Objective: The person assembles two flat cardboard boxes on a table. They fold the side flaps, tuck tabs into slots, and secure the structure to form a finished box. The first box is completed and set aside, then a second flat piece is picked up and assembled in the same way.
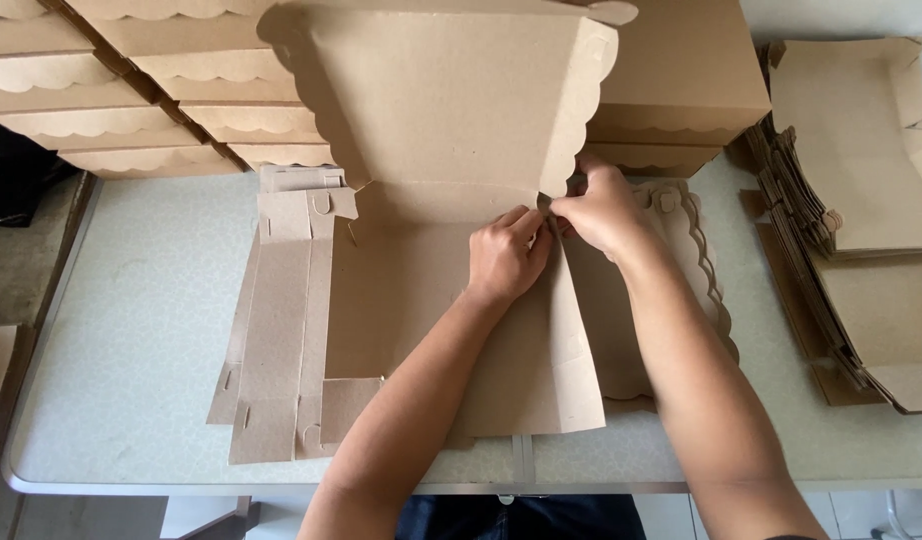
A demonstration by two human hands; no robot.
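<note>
Hands: I see left hand (508, 258) and right hand (603, 207) pinching cardboard box (421, 290) corner flap | flat blanks (861, 250) right of them | surface (141, 330)

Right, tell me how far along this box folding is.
Done: finished boxes stacked at the back. In hand: left hand and right hand pinch the right rear corner of a half-raised box. Left: its left side panels lie flat; flat blanks wait at right.

1 head camera looks steeply down, close over the table (131, 330) edge
</note>
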